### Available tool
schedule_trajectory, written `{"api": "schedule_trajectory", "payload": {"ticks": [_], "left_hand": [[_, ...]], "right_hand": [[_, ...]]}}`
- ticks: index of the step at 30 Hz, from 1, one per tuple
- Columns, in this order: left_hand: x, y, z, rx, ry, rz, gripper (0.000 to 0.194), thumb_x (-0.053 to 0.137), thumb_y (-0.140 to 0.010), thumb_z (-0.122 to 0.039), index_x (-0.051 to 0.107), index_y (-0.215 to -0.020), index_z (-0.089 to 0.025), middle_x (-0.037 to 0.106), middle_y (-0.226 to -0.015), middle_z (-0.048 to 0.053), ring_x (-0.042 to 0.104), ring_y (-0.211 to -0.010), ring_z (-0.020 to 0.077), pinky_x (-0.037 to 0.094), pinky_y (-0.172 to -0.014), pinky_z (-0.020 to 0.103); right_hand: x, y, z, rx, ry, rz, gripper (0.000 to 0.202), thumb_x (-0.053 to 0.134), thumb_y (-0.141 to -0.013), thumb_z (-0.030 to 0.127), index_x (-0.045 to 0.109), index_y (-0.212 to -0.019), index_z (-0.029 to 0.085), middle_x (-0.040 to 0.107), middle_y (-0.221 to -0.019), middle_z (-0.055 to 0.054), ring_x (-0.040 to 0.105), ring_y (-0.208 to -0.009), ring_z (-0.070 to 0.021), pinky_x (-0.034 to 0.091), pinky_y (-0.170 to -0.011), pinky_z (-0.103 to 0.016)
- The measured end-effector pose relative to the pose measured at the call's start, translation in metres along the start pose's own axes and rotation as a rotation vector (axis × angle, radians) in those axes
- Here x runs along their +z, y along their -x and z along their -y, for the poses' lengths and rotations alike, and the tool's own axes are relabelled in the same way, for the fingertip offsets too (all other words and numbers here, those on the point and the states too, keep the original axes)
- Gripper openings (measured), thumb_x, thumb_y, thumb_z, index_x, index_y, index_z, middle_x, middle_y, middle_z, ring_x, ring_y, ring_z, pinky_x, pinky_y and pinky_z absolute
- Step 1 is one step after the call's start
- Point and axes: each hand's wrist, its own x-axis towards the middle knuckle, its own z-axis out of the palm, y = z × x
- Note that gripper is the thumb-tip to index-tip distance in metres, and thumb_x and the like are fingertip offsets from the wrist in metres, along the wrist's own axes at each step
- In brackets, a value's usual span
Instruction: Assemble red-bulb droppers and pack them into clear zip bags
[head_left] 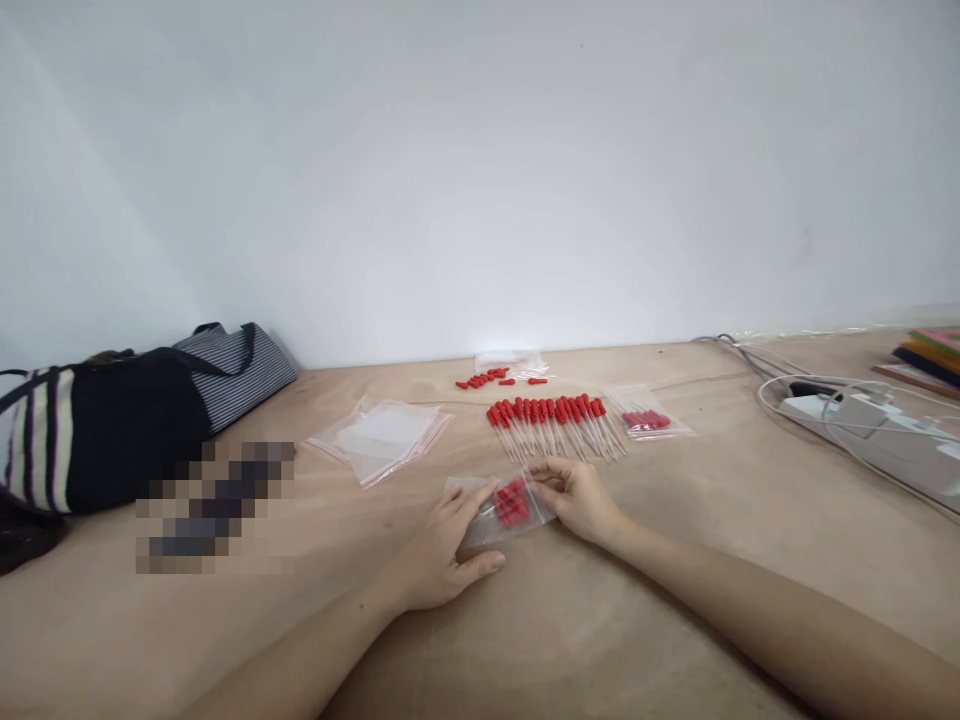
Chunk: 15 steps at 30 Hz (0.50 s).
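Observation:
A clear zip bag (480, 532) with red rubber bulbs (514, 502) inside lies on the table in front of me. My left hand (442, 550) rests over its left part, fingers spread and thumb apart. At the bag's right edge, my right hand (583, 500) pinches the plastic between thumb and fingers. Just beyond my hands is a row of droppers (551, 425) with red bulbs and clear thin tubes, side by side. Another zip bag (660, 430) holding red-bulbed pieces lies to the right of the row.
Flat zip bags (382, 440) lie piled on the left. Loose red bulbs (480, 381) and clear tubes (536, 371) sit near the wall. A white power strip (892, 450) with cables and stacked coloured items (937, 352) are right; a black striped bag (142, 430) and a pixelated dark object (225, 500) left.

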Motion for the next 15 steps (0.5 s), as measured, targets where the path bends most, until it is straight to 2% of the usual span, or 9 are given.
{"api": "schedule_trajectory", "payload": {"ticks": [7,11,15], "left_hand": [[0.002,0.000,0.003,-0.015,0.028,-0.011,0.065,0.052,-0.078,-0.038,0.025,-0.133,-0.017,0.032,-0.137,0.011,0.028,-0.125,0.0262,0.026,-0.103,0.043],[0.006,0.000,0.008,0.018,0.026,-0.050,0.065,0.053,-0.077,-0.040,0.026,-0.132,-0.020,0.031,-0.137,0.010,0.027,-0.125,0.0265,0.026,-0.102,0.044],[0.004,-0.001,0.008,0.043,0.010,-0.062,0.063,0.053,-0.077,-0.041,0.029,-0.131,-0.019,0.035,-0.134,0.010,0.030,-0.123,0.0267,0.026,-0.101,0.044]], "right_hand": [[0.005,-0.004,-0.008,0.059,-0.223,0.152,0.020,0.056,-0.070,0.022,0.054,-0.090,0.019,0.063,-0.090,-0.004,0.060,-0.085,-0.0151,0.047,-0.075,-0.030],[0.002,-0.004,-0.013,0.140,-0.239,0.105,0.025,0.060,-0.068,0.024,0.050,-0.091,0.019,0.061,-0.077,0.000,0.057,-0.064,-0.0103,0.046,-0.058,-0.022],[0.001,-0.002,-0.011,0.139,-0.149,0.043,0.023,0.061,-0.067,0.029,0.057,-0.087,0.018,0.054,-0.058,0.004,0.047,-0.048,-0.0077,0.038,-0.047,-0.020]]}}
